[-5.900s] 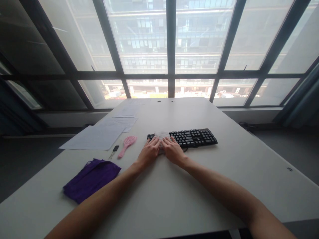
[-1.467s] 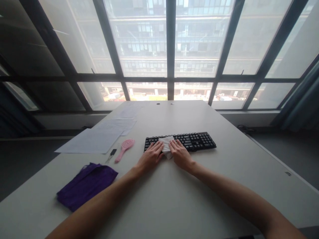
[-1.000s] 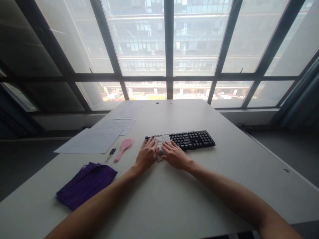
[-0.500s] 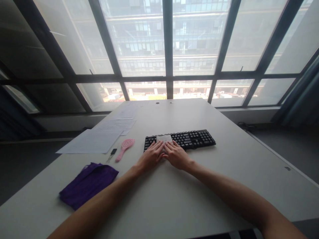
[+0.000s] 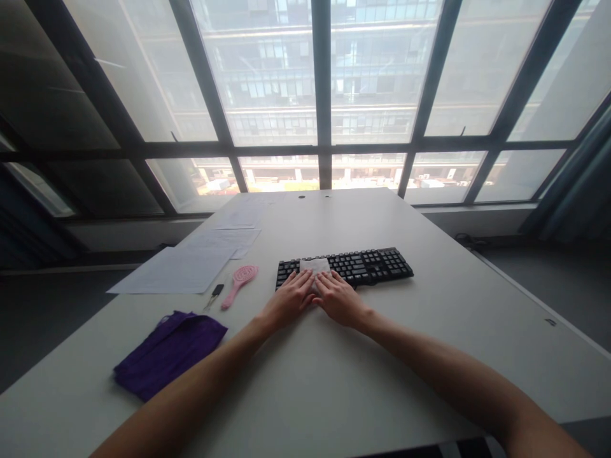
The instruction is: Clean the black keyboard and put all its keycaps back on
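Observation:
A black keyboard [image 5: 372, 266] lies on the white table, slightly angled. On its left part rests a folded white tissue or wipe [image 5: 314, 264]. My left hand [image 5: 291, 295] lies flat with its fingertips on the lower left of this white piece. Beside it, my right hand [image 5: 340, 299] is laid flat too, fingertips on the lower right of the same piece. The two thumbs meet near the keyboard's front edge. Both hands have stretched fingers and grasp nothing. The keys beneath the hands are hidden.
Left of my hands lie a pink hairbrush [image 5: 241, 280], a small black-ended item [image 5: 216, 292] and a folded purple cloth [image 5: 170, 355]. Paper sheets [image 5: 179, 270] cover the table's left side. A dark object [image 5: 429, 450] shows at the bottom edge. Large windows stand beyond the table [image 5: 344, 222].

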{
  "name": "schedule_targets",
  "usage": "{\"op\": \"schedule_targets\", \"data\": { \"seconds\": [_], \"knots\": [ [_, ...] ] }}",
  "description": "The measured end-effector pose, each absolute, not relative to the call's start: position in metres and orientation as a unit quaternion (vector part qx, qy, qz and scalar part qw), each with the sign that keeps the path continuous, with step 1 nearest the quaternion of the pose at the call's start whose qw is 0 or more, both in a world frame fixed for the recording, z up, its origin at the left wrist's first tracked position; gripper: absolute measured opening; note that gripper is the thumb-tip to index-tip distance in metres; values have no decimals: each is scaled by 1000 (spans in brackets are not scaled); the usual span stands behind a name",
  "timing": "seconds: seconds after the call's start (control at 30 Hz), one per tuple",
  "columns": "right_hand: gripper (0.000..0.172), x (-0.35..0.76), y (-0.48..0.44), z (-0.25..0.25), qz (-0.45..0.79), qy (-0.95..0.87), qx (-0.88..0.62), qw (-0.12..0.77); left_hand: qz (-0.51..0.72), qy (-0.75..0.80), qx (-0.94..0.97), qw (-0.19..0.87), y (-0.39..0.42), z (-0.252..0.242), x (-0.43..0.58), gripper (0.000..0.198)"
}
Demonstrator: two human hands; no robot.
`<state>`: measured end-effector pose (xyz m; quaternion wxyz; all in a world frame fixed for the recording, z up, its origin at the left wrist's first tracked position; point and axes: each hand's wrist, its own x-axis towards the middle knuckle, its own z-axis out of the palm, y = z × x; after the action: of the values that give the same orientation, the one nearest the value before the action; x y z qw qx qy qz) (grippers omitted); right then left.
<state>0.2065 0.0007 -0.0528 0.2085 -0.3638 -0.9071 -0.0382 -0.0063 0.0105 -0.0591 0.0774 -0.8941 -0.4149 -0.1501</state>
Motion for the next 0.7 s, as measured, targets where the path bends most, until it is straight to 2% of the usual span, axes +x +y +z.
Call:
{"op": "schedule_targets", "data": {
  "seconds": [0.23, 0.47, 0.7],
  "knots": [
    [58, 208, 1, -53, -30, -904, -366, 220, -146, -425, -890, 83, 7, -55, -3, 54],
    [54, 209, 3, -56, -39, -898, -376, 225, -190, -514, -828, 120, 5, -51, -2, 48],
    [51, 205, 9, -53, -45, -899, -379, 215, -185, -509, -834, 107, 6, -53, 0, 51]
  ]
}}
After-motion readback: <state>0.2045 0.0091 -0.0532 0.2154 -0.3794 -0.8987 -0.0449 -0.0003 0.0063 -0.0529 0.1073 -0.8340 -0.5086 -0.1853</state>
